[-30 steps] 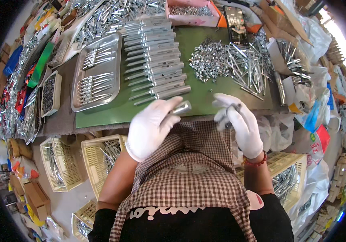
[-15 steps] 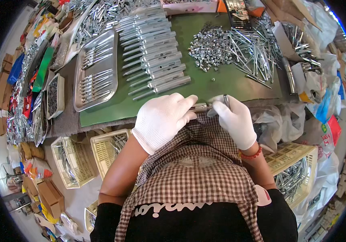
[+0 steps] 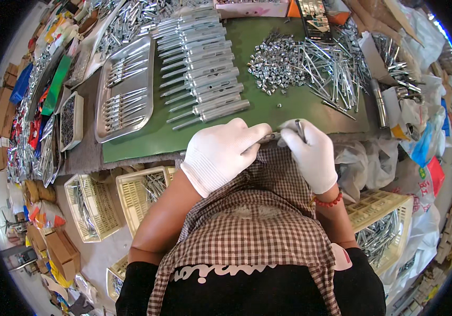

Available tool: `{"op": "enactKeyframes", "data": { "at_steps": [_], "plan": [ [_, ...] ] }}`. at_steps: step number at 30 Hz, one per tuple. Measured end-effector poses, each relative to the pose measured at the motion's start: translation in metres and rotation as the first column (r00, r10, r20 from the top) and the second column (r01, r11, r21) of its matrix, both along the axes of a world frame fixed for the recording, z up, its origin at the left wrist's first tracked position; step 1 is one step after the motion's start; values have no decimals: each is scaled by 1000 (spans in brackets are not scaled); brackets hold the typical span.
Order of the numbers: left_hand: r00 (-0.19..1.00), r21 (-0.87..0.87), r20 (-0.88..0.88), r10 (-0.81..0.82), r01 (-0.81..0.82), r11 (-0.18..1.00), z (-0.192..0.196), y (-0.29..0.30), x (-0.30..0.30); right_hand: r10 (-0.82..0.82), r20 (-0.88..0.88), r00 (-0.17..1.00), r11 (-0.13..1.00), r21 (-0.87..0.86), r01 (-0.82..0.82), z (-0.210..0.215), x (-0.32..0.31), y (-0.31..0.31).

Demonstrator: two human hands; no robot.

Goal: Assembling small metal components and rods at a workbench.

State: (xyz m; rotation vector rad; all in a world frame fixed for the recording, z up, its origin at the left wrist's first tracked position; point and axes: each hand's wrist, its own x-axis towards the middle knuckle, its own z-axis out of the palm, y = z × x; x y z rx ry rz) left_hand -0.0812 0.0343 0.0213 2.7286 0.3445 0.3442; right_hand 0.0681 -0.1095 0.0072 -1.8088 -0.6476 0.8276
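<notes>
At the near edge of the green work mat [image 3: 183, 142], my white-gloved left hand [image 3: 225, 152] is closed round a shiny metal tube [image 3: 273, 137], most of which its fingers hide. Close by on the right, my gloved right hand [image 3: 313, 158] pinches a short, dark-grey metal rod [image 3: 300, 128] that sticks up between thumb and fingers. Its fingertips are at the tube's right end; whether they touch it I cannot tell. Beyond my left hand lies a long row of metal tubes with thin pointed rods [image 3: 215, 87].
A steel tray [image 3: 151, 97] of slim metal pieces stands at the left. Small metal sleeves [image 3: 276, 63] and long thin rods [image 3: 342, 79] lie piled at the back right. A phone [image 3: 315, 21] is behind them. Yellow crates [image 3: 112, 210] of metal parts stand below the table.
My left hand has shifted right, closer to my right hand, and now covers more of the tube. The right hand has stayed nearly in place, still gripping the rod.
</notes>
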Motion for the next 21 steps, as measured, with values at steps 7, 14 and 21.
{"op": "enactKeyframes", "data": {
  "at_steps": [7,14,21],
  "plan": [
    [989,155,-70,130,-118,981,-7,-13,12,-61,688,723,998,43,44,-5,43,21],
    [985,137,-83,154,-141,980,-9,-16,12,55,820,570,978,-158,134,-12,42,56],
    [981,107,-104,163,-151,983,-5,-15,16,-39,721,692,998,55,-2,-12,40,45]
  ]
}}
